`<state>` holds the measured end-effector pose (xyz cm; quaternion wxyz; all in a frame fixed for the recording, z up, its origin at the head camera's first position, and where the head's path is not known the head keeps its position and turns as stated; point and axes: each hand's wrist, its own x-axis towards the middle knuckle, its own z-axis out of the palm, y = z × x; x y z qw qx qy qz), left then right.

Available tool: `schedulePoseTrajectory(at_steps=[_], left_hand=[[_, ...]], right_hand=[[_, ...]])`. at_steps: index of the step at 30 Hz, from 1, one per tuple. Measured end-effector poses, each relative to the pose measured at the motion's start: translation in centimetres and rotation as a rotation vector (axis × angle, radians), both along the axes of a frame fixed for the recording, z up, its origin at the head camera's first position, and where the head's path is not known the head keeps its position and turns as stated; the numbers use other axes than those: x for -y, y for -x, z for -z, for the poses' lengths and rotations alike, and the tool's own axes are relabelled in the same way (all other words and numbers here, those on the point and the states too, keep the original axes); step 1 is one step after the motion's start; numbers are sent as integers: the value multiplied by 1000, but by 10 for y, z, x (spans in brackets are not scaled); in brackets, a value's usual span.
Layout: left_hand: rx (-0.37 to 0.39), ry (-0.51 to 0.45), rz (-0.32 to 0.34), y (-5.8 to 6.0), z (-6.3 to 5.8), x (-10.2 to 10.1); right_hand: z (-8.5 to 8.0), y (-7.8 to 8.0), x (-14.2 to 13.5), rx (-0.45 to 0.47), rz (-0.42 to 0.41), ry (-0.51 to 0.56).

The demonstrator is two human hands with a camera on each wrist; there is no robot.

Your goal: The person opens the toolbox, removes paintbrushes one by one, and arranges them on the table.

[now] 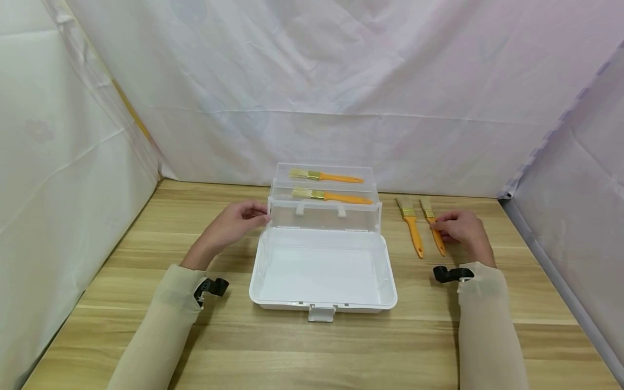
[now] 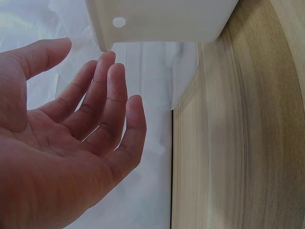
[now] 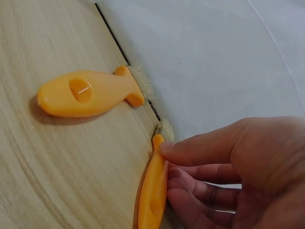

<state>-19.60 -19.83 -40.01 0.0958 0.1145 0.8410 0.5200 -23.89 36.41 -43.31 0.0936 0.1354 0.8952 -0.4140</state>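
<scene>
A white case [image 1: 254,273] stands with its clear upper section [image 1: 324,216] raised at the back. One paintbrush [image 1: 341,178] lies above another paintbrush [image 1: 346,199] in that clear section; both have orange handles. Beside its left edge is my left hand [image 1: 234,222], the fingers loosely bent, fingertips at or very near the plastic. In the left wrist view the palm holds nothing. On the right, my right hand [image 1: 463,230] pinches the orange handle of a narrow paintbrush [image 3: 153,191] between thumb and fingers. A wider paintbrush [image 1: 413,230] lies just left of it.
The case's latch [image 1: 322,313] hangs at its front. A wooden table [image 1: 370,352] carries everything, with a white cloth [image 1: 322,81] rising behind it and more cloth at both sides.
</scene>
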Motion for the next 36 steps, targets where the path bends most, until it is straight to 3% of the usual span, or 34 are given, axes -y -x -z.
schedulePoseTrajectory(at_steps=[19, 29, 36], left_hand=[[-10, -19, 5, 0, 1, -1], [-14, -18, 7, -1, 0, -1], [-9, -14, 5, -1, 0, -1]], right_hand=[[-2, 0, -2, -6, -18, -34], [-20, -3, 10, -59, -39, -95], [-37, -7, 24, -111, -115, -92]])
